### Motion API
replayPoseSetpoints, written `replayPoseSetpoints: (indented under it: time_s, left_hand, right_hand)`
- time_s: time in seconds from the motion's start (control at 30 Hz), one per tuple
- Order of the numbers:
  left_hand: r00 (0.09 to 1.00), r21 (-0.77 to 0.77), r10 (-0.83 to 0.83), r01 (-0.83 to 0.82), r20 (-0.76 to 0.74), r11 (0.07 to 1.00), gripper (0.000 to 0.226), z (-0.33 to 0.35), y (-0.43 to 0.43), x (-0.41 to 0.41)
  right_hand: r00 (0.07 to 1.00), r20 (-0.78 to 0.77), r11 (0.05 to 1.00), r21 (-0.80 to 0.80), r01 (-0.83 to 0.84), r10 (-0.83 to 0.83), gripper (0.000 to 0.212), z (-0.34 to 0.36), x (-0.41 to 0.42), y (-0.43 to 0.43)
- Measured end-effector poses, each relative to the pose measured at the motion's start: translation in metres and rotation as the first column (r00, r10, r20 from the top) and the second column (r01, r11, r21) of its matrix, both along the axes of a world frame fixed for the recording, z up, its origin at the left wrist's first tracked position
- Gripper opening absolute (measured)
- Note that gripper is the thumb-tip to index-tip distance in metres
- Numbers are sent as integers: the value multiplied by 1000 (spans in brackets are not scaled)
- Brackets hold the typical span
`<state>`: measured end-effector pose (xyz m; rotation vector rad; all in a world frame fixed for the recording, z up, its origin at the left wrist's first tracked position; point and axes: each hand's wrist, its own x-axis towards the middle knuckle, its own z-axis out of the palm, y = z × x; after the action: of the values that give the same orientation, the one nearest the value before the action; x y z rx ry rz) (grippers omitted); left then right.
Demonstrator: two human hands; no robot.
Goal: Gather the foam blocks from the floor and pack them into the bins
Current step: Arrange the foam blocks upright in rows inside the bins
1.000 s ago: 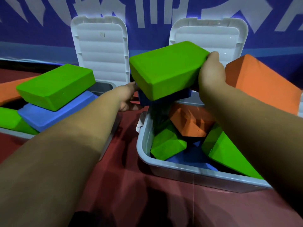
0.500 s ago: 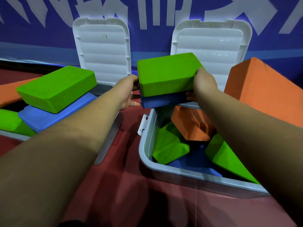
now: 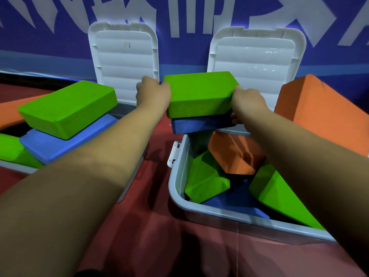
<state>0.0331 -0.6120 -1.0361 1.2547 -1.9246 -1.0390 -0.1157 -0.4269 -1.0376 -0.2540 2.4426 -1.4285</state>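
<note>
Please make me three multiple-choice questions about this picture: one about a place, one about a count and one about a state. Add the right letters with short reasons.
1. Where does the held green block sit?
A) on the floor
B) on a blue block at the right bin
C) deep inside the left bin

2. How many white lids stand open?
A) none
B) one
C) two

3. What do the left hand and the right hand do?
A) both hold the green block
B) only the right hand holds it
C) both hang idle

Answers:
1 B: the blue block lies directly under it at the bin's far left corner.
2 C: one lid stands upright behind each bin.
3 A: each hand grips one end.
</note>
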Motion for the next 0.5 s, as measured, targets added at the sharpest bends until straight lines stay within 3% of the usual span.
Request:
replayPoseSetpoints:
  time_s: [0.13,0.23,0.3,0.43,0.5]
  left_hand:
    - [986,-424,-166,142,-21,894,25,17,30,-17]
    - [938,-536,-332,234,-94,811,22,25,64,-38]
    - [893,-457,-436,342,-115,821,20,30,91,-53]
    - [806,-289,-590,575,42,765,10,29,144,-84]
    - [767,-136,-637,641,78,755,41,25,166,-98]
  right_hand:
    - [981,-192,998,66,-20,33,39,27,-1,13]
    - [937,-325,992,42,-119,126,32,49,-10,33]
    - [924,-364,992,13,-122,118,33,63,-18,51]
    - [849,-523,996,-13,-93,72,31,86,-19,95]
    - [808,-587,998,7,-59,52,32,90,-24,118]
